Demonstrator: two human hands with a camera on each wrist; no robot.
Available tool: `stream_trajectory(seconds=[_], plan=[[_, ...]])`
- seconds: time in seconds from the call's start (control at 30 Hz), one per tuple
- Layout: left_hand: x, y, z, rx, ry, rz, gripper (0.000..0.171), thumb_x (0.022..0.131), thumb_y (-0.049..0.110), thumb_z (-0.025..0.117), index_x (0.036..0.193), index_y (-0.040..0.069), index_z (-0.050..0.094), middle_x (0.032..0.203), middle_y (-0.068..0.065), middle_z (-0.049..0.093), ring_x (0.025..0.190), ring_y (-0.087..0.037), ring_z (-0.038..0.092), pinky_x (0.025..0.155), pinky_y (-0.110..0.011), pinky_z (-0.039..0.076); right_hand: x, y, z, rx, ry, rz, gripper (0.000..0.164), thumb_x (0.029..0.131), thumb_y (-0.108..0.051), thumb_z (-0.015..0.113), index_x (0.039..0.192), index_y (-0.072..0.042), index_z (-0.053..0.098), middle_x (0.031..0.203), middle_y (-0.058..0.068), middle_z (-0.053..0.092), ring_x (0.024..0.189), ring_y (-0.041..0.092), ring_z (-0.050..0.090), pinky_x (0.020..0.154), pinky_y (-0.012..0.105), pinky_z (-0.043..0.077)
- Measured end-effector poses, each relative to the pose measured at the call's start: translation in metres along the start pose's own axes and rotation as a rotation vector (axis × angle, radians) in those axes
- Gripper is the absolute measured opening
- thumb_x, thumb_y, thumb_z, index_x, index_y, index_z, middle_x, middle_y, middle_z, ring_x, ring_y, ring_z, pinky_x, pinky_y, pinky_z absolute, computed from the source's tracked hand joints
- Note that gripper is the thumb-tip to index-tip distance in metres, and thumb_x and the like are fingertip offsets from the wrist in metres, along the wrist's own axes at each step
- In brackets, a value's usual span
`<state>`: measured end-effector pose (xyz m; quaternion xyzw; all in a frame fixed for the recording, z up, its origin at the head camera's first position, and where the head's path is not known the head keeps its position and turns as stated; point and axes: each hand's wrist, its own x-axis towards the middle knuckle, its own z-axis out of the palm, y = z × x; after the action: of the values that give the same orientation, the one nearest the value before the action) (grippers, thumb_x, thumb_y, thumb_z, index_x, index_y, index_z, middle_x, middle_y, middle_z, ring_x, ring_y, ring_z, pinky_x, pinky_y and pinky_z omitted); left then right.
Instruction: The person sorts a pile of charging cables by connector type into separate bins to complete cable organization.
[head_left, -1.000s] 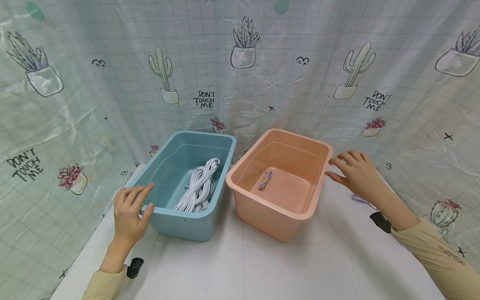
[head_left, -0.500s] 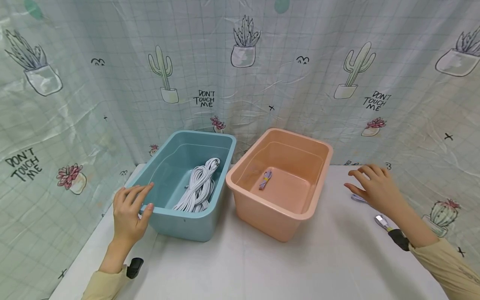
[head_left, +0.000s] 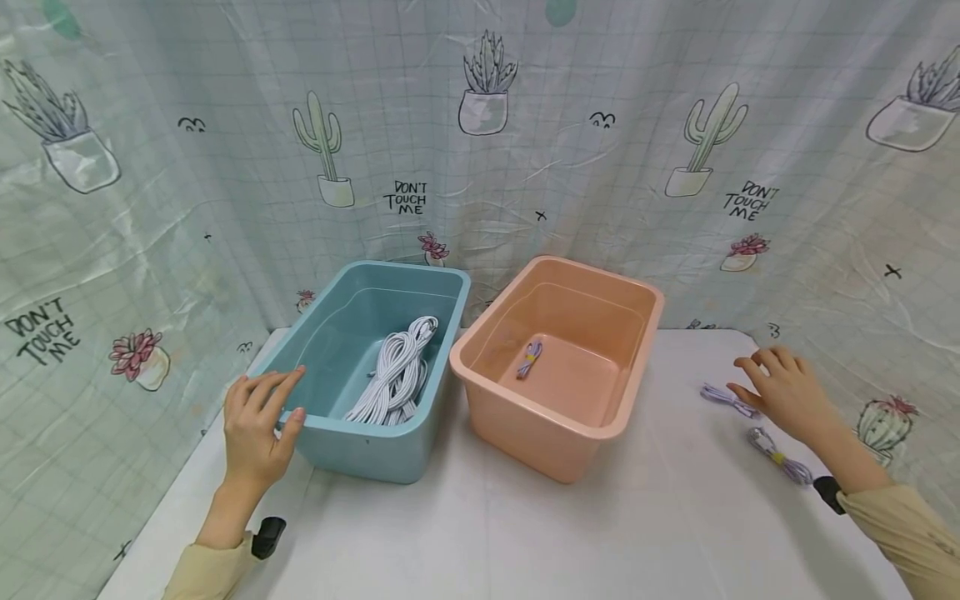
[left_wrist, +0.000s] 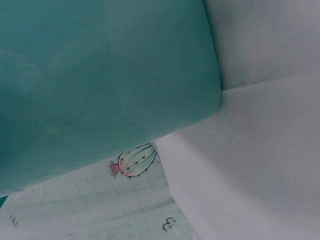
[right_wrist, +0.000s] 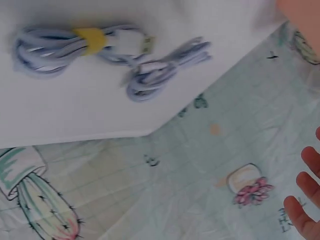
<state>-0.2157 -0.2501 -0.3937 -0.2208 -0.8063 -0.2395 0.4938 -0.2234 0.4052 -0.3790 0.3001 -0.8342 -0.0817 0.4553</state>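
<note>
My left hand (head_left: 257, 427) is at the near left corner of the blue bin (head_left: 427, 421), fingers over its rim, holding nothing. Inside that bin lies a bundle of white cable (head_left: 397, 371). My right hand (head_left: 787, 392) hovers at the table's right side, fingers loosely bent and nothing in them. Two coiled lilac cables lie near it: a smaller coil (head_left: 726, 398) just left of the fingertips, and a larger cable with a yellow tie (head_left: 780, 457) below the hand. In the right wrist view the larger cable (right_wrist: 50, 50) and the smaller coil (right_wrist: 150, 80) lie close together.
An orange bin (head_left: 517, 408) stands right of the blue one, with a small lilac cable with a yellow tie (head_left: 529, 359) on its floor. White cloth covers the table (head_left: 480, 533). A printed curtain (head_left: 585, 192) hangs behind and along both sides.
My right hand has moved right and toward me, away from the orange bin's rim, uncovering the two lilac cables on the table. My left hand has stayed at the blue bin.
</note>
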Motion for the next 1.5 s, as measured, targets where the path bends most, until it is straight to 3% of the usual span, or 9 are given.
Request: stream_trajectory(seconds=[0.43,0.93,1.0,1.1,1.23,1.33,1.5], plan=[[0.001,0.000,0.001,-0.002,0.007,-0.003,0.060,0.087,0.052,0.035,0.110,0.005,0.063,0.095,-0.019,0.062,0.095,-0.039,0.049,0.099,-0.059,0.022,-0.031,0.016,0.022,-0.078,-0.090,0.004,0.065,0.093,-0.052,0.017,0.085,-0.003,0.059,0.075,0.013,0.055,0.072,0.036,0.052,0.046,0.045,0.038],[-0.001,-0.001,0.001,0.005,-0.001,-0.004,0.059,0.087,0.052,0.034,0.110,0.005,0.063,0.094,-0.018,0.062,0.095,-0.039,0.049,0.099,-0.060,0.022,-0.061,0.010,0.049,-0.003,-0.272,0.118,0.071,0.092,-0.053,0.009,0.085,-0.003,0.058,0.075,0.012,0.055,0.072,0.034,0.049,0.046,0.045,0.037],[-0.002,0.000,0.001,0.003,0.001,-0.003,0.059,0.087,0.052,0.034,0.110,0.005,0.063,0.094,-0.018,0.062,0.095,-0.039,0.049,0.099,-0.059,0.022,-0.064,0.009,0.052,0.004,-0.298,0.130,0.066,0.094,-0.050,0.014,0.086,-0.002,0.059,0.076,0.013,0.055,0.073,0.034,0.050,0.047,0.045,0.036],[-0.002,0.000,0.001,0.003,0.002,-0.002,0.059,0.087,0.052,0.034,0.110,0.005,0.063,0.094,-0.018,0.062,0.094,-0.039,0.049,0.099,-0.059,0.022,-0.068,0.007,0.055,0.018,-0.380,0.164,0.047,0.093,-0.042,0.034,0.089,-0.002,0.059,0.078,0.012,0.056,0.075,0.033,0.049,0.049,0.043,0.035],[-0.001,0.000,0.001,0.003,0.006,0.000,0.060,0.087,0.052,0.034,0.110,0.005,0.063,0.094,-0.019,0.062,0.094,-0.039,0.049,0.099,-0.059,0.022,-0.067,0.004,0.054,0.043,-0.475,0.201,0.024,0.081,-0.024,0.059,0.092,-0.003,0.059,0.080,0.012,0.059,0.077,0.033,0.051,0.052,0.043,0.035],[-0.001,0.000,0.001,0.001,0.008,0.000,0.060,0.087,0.052,0.034,0.110,0.005,0.063,0.094,-0.019,0.062,0.094,-0.039,0.049,0.099,-0.059,0.022,-0.065,0.002,0.053,0.062,-0.482,0.201,0.023,0.073,-0.016,0.065,0.092,-0.003,0.059,0.077,0.011,0.060,0.075,0.032,0.051,0.051,0.042,0.034],[-0.001,0.000,0.001,0.001,0.009,-0.003,0.060,0.087,0.052,0.034,0.110,0.005,0.063,0.094,-0.019,0.062,0.094,-0.039,0.049,0.099,-0.059,0.022,-0.065,0.000,0.055,0.067,-0.464,0.193,0.025,0.071,-0.014,0.067,0.091,-0.005,0.056,0.070,0.008,0.059,0.070,0.029,0.049,0.048,0.037,0.030]])
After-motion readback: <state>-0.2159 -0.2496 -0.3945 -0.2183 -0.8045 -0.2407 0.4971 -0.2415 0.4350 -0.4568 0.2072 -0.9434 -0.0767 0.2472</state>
